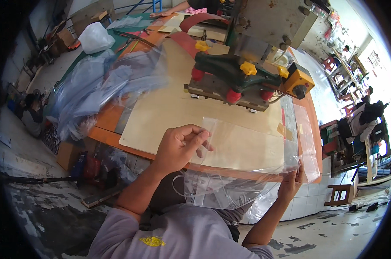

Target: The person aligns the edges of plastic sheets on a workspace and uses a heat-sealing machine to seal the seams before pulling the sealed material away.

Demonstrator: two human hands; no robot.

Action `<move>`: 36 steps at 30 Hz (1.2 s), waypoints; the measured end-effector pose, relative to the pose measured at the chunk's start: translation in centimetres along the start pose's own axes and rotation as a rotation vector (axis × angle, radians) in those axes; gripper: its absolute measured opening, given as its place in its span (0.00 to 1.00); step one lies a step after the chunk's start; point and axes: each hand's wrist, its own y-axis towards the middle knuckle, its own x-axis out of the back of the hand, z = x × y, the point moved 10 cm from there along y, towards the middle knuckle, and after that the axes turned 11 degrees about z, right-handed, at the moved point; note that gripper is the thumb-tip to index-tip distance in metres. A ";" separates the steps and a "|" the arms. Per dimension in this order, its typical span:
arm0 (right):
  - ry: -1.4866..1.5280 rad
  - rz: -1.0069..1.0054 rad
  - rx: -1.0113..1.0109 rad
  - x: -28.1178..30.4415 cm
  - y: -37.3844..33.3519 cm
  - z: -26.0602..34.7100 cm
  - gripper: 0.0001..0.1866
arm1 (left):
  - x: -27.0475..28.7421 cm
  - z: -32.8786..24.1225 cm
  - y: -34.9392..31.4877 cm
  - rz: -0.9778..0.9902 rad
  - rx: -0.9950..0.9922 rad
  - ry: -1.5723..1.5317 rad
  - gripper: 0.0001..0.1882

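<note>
Between my two hands a clear plastic sheet (247,149) is spread over the cream board (154,116) on the table's near side. Its lower part hangs over the front edge toward my lap, where a thin clear loop shows at its left. My left hand (178,146) pinches the sheet's left edge between thumb and fingers. At the right corner, my right hand (292,181) grips the plastic by the table edge, beside a pinkish clear sheet (307,142). Just beyond the plastic stands the green press head (234,71) with red feet and yellow knobs.
Loose bluish clear plastic (100,86) is heaped on the left, with a white plastic bag (96,38) behind it. A yellow control box (300,82) sits right of the press. Another person's hand (163,13) rests at the far edge. A wooden stool (340,195) stands at right.
</note>
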 end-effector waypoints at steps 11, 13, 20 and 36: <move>-0.037 -0.104 0.037 -2.0 -0.3 2.1 0.27 | 0.6 0.2 -0.7 0.008 -0.053 -0.052 0.10; -0.068 0.000 -0.004 -1.5 -1.0 1.7 0.26 | 1.7 0.8 -1.0 -0.036 0.030 0.117 0.10; -0.084 0.067 -0.029 -12.1 -2.8 4.3 0.23 | -1.4 -6.3 -9.7 -0.480 -0.436 0.950 0.08; -0.371 0.505 0.170 -22.3 -5.4 9.4 0.23 | -6.8 4.8 -12.5 0.005 -0.071 0.369 0.25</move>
